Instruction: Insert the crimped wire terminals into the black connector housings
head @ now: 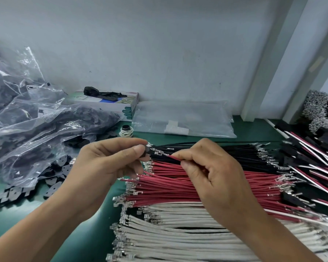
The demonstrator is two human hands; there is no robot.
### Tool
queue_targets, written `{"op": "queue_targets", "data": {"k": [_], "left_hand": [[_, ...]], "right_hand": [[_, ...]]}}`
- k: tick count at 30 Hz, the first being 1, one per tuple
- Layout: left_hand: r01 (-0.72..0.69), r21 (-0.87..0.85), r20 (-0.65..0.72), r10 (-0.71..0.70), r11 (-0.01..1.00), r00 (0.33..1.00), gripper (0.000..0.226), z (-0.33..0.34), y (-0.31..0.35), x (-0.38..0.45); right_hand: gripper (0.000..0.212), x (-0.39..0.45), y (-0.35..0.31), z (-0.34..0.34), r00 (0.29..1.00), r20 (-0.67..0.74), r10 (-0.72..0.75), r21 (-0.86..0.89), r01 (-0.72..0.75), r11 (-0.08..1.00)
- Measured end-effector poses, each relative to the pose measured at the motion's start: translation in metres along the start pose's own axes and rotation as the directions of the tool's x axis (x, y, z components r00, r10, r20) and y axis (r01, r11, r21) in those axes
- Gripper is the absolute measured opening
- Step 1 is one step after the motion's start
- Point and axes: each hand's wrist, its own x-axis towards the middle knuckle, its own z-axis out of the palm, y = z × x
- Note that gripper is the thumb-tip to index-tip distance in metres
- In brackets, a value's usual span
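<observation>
Two hands meet above the green table (pixel 95 220). Our left hand (pixel 106 163) pinches a small black housing (pixel 146 150) between thumb and forefinger, fingers curled round it. Our right hand (pixel 212 173) pinches a red wire (pixel 175 158) just behind its metal terminal (pixel 160 153), the other fingers curled loosely; the terminal's tip sits right at the housing, and we cannot tell whether it is already inside.

Below the hands lie three bands of loose wires with crimped ends: black wires (pixel 225 154) farthest, red wires (pixel 178 188) in the middle, white wires (pixel 178 233) nearest us. To the right we see a heap of finished assemblies (pixel 314 167). On the left, clear bags (pixel 27 114) of black parts rest on the table, with more loose housings (pixel 51 178) spilled beside them. A box (pixel 110 103) stands by the wall, a tape roll (pixel 126 130) in front of it, and a flat clear bag (pixel 182 120) beside that.
</observation>
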Motion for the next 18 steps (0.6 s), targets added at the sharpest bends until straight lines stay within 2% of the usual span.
{"op": "queue_targets", "data": {"k": [3, 7, 11, 15, 18], "left_hand": [[0.088, -0.057, 0.091, -0.083, 0.994, 0.992, 0.032, 0.0024, -0.0008, -0.0014], [0.141, -0.106, 0.125, -0.127, 0.984, 0.984, 0.033, 0.0039, -0.0018, -0.0022], [0.158, -0.115, 0.169, -0.137, 0.981, 0.976, 0.031, 0.0028, -0.0019, -0.0015], [0.172, -0.126, 0.181, -0.148, 0.977, 0.972, 0.045, 0.0023, -0.0024, -0.0014], [0.175, -0.12, 0.2, -0.149, 0.977, 0.969, 0.045, 0.002, -0.0019, -0.0018]], "right_hand": [[0.021, -0.0011, -0.0035, -0.0008, 0.999, -0.05, -0.012, 0.011, 0.012, 1.0], [0.019, -0.0028, -0.0068, -0.0017, 0.996, -0.081, -0.04, 0.008, 0.04, 0.999], [0.02, -0.0038, -0.0083, -0.0018, 0.996, -0.082, -0.039, -0.003, 0.038, 0.999], [0.02, -0.0043, -0.0104, -0.002, 0.999, -0.042, -0.028, 0.022, 0.029, 0.999], [0.02, -0.0029, -0.0114, -0.0039, 0.997, -0.02, -0.073, -0.048, 0.072, 0.996]]}}
